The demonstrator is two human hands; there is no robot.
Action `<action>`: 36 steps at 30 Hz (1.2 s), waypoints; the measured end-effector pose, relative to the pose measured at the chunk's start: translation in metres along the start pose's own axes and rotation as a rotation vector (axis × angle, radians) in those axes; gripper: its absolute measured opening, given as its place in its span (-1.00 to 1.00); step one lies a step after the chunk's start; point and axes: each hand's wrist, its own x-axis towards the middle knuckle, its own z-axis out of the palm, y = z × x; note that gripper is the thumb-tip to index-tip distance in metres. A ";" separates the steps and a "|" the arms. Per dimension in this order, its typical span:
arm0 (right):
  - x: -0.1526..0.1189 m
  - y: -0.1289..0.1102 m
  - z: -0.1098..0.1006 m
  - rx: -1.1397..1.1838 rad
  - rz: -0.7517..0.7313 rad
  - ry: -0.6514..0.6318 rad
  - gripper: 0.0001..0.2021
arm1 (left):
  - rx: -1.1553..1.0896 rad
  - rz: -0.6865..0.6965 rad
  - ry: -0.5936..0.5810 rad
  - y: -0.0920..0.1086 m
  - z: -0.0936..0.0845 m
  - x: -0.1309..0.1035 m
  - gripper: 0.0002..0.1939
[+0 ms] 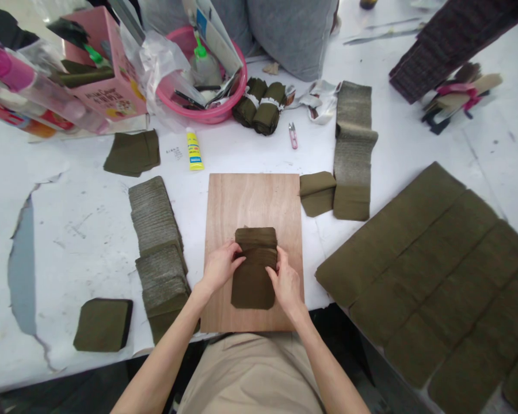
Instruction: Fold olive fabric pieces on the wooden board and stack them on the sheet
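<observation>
An olive-green fabric piece [254,284] with clipped lower corners lies on a wooden board [254,198] in front of me. More layers of the same cloth overlap at its top end. My left hand [221,265] pinches the left edge between thumb and fingers. On the opposite edge, my right hand [285,283] grips the fabric the same way, thumb on top. What lies under the fingertips is hidden.
Overlapping fabric strips [155,230] and a stack of cut pieces [103,325] lie left. Right are a small folded piece [317,192], a long strip [354,149] and large panels [431,276]. Beyond the board sit a yellow glue tube [194,150], thread snips [292,136] and a pink basket [237,86].
</observation>
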 end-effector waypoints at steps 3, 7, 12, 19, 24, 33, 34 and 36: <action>0.000 0.002 0.005 -0.015 -0.006 0.030 -0.39 | -0.002 -0.122 0.007 0.001 0.002 -0.004 -0.83; -0.001 0.003 0.007 -0.057 -0.007 0.033 -0.33 | -0.041 -0.227 0.059 -0.001 0.010 -0.008 -0.72; 0.000 0.004 0.008 -0.064 -0.009 0.030 -0.34 | -0.135 -0.222 0.110 -0.006 0.017 -0.009 -0.71; 0.000 0.004 0.008 -0.077 -0.005 0.033 -0.33 | -0.148 -0.249 0.151 -0.005 0.017 -0.010 -0.70; 0.000 0.001 0.007 -0.149 0.024 0.022 -0.30 | -0.148 -0.278 0.165 -0.004 0.018 -0.010 -0.68; 0.001 -0.002 0.000 -0.192 0.071 0.005 -0.29 | -0.135 -0.296 0.173 -0.003 0.018 -0.011 -0.66; 0.001 -0.001 0.000 -0.197 0.073 0.004 -0.29 | -0.132 -0.292 0.175 -0.003 0.018 -0.011 -0.67; 0.001 0.001 0.000 -0.199 0.064 0.013 -0.30 | -0.127 -0.289 0.182 -0.003 0.018 -0.011 -0.67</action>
